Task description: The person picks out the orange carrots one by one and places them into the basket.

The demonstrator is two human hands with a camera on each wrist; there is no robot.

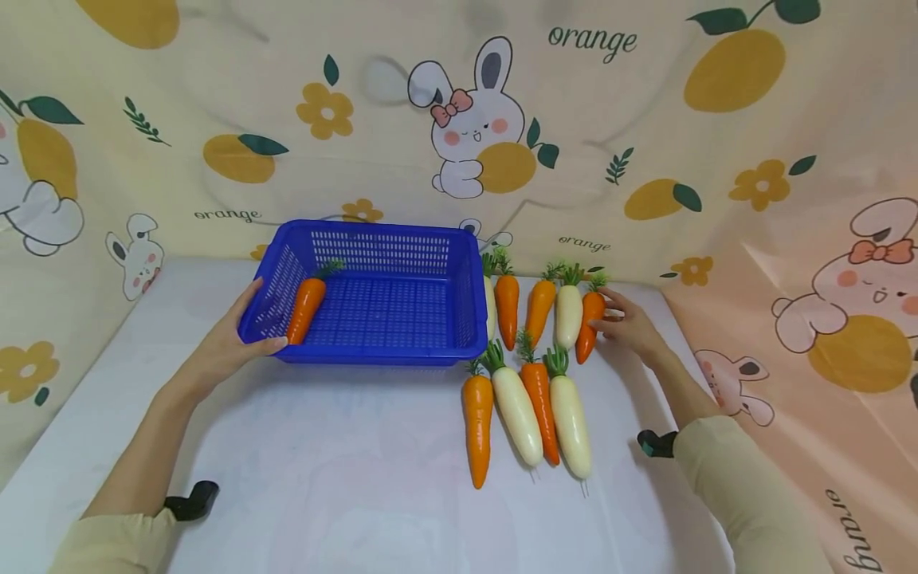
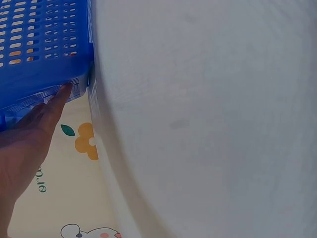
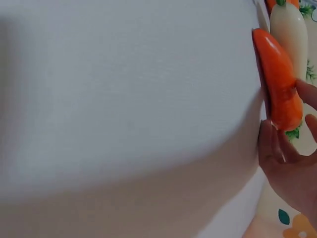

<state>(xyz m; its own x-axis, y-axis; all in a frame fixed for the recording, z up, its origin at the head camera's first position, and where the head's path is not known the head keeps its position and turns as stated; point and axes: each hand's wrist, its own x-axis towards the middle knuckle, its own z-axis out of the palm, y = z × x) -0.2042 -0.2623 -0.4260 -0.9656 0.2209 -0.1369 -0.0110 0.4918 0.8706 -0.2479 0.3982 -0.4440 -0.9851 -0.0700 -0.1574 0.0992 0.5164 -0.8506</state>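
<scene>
A blue plastic basket (image 1: 387,355) stands at the back of the table. My left hand (image 1: 225,343) holds its front left corner, with the thumb along the front and the other fingers on the left side. In the left wrist view those fingers (image 2: 60,101) lie under the rim. One orange carrot (image 1: 307,307) lies inside the basket. My right hand (image 1: 631,323) touches the rightmost carrot (image 1: 590,325) of the back row with loosely bent fingers. Seen from the right wrist, that carrot (image 3: 278,74) lies against a white radish (image 3: 292,37).
Right of the basket, carrots (image 1: 507,307) and white radishes (image 1: 569,315) lie in a back row. Nearer lie another carrot (image 1: 478,422) and radish (image 1: 571,426), among others. A white-covered table (image 1: 344,478) meets a printed cloth backdrop (image 1: 402,143).
</scene>
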